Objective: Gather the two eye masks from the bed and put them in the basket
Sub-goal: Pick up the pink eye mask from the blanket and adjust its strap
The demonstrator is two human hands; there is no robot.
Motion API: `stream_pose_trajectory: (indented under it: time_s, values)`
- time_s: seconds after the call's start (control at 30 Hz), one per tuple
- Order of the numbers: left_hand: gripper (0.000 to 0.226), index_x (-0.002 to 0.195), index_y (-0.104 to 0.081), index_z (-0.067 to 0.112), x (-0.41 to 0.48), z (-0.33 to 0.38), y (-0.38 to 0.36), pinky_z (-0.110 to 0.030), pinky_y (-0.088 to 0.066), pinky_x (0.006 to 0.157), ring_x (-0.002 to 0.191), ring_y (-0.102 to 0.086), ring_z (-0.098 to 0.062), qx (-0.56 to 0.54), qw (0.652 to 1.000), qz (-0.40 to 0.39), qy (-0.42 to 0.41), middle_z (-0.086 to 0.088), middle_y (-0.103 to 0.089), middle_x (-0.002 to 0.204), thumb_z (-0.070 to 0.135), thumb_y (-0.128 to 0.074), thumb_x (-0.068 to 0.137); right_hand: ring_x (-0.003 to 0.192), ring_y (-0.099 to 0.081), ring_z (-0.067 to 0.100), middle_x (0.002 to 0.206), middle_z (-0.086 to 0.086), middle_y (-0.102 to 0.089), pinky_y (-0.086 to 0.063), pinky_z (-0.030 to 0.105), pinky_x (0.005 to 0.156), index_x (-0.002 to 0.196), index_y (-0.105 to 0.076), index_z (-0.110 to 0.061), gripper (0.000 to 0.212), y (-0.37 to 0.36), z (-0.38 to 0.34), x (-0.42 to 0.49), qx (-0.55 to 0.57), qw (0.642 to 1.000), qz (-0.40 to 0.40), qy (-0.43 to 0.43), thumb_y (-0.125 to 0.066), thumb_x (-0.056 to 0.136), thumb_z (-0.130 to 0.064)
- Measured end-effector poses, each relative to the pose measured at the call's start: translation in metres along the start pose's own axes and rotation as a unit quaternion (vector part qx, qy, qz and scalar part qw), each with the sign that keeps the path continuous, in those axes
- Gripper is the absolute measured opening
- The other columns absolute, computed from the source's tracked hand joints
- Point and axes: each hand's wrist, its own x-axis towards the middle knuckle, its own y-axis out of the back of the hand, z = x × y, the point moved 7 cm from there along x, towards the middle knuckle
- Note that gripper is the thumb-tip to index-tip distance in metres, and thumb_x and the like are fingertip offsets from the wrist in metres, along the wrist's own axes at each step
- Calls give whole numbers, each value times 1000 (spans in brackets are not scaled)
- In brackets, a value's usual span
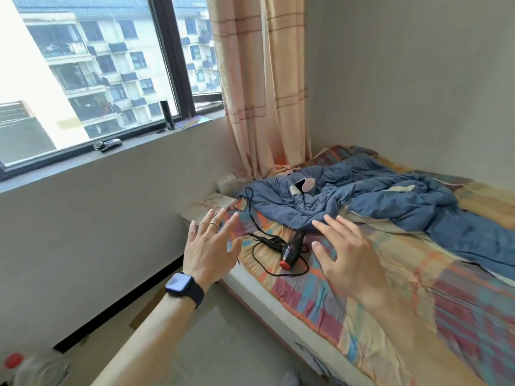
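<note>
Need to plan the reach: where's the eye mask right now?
Eye mask lies on the blue quilt at the bed's far end, beyond the hair dryer, below the curtain.

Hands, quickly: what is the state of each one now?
Left hand: open, fingers spread, holding nothing.
Right hand: open, fingers spread, holding nothing.

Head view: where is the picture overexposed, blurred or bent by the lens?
In the head view, daylight through the window burns its left part to plain white; the window frame and the wall edges lean and curve, as a wide lens gives; the right hand and forearm look soft, and the red-capped bottle in the lower left corner is blurred; the hair dryer stays sharp.
</note>
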Motion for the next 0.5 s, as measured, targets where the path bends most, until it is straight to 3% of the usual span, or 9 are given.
stream_pose_trajectory:
  time_s: [0.23, 0.5]
  values:
    - [61, 151, -23, 39, 147, -36, -70, -51, -12, 121, 150, -12, -21, 9, 999, -47, 9, 3, -26, 161, 52, -42, 94, 137, -43, 18, 143, -2, -57, -37, 39, 113, 136, -58, -29, 52, -97, 42, 130, 31, 999, -28, -30, -46, 90, -49]
    - [62, 151, -24, 39, 289, -65, -156, -50, -12, 121, 151, -12, -24, 9, 993, -120, -2, 1, -24, 162, 46, -47, 94, 140, -39, 18, 146, -2, -53, -31, 36, 116, 140, -54, -29, 50, -188, 89, 259, 45, 992, -85, -83, -55, 92, -43]
